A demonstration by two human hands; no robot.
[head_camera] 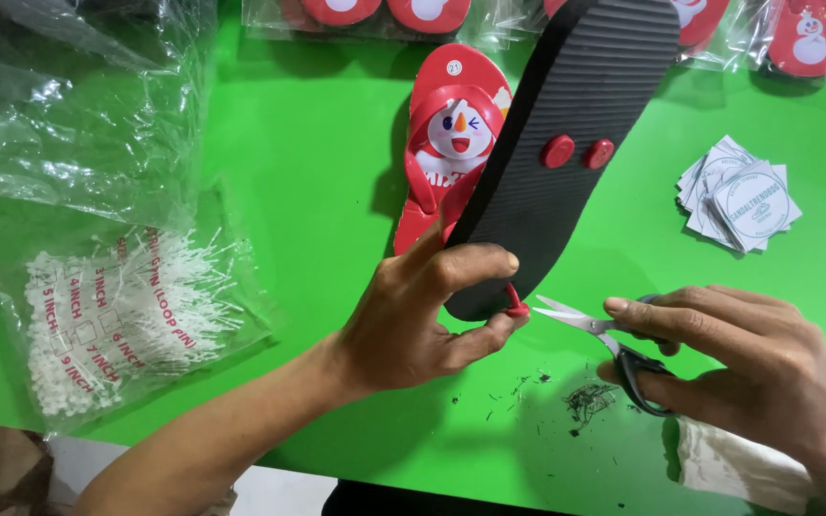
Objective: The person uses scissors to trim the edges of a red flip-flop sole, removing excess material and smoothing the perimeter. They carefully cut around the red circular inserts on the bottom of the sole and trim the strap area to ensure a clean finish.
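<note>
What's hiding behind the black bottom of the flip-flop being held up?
Behind the black ribbed flip-flop sole lies a second red flip-flop with a snowman face on the green table. Its right edge and lower end are covered, so those cannot be seen.

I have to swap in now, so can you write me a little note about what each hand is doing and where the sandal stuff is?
Left hand: holds the black-soled sandal sole-up by its lower end, thumb and finger beside the red strap plug.
Right hand: holds small scissors, blades open, tips pointing at that plug.
Second red sandal lies face-up on the green table behind.
Done: dark trimmings lie on the table.
Left: this plug is not cut yet.
</note>
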